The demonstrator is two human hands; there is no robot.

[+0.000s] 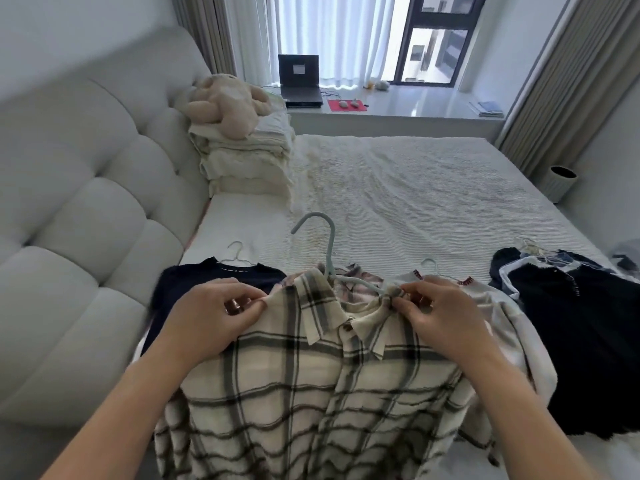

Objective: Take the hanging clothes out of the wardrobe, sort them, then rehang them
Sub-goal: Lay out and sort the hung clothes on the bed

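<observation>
Both hands work at the shoulders of the cream shirt with the dark grey check (311, 382), which lies face up at the near edge of the white textured bedspread (415, 188), on top of other garments. The left hand (207, 317) has its thumb and fingers curled, pinching the cloth at one shoulder seam; the right hand (429, 313) pinches the cloth at the other shoulder, just beside the arm of the pale blue plastic hanger (329, 251) whose hook stands up above the collar. The step in hand seems to be seating the shirt squarely on that hanger. To do it well, each shoulder seam should sit over the hanger's ends, the collar centred round the hook's neck, and the pull kept even so the thin fabric does not slip off one side. The shirt looks light and soft, its collar open and its placket slightly rumpled. A dark navy top (194, 278) lies beside it under the left hand, and a pile of black garments (581, 323) lies well apart on the right.
</observation>
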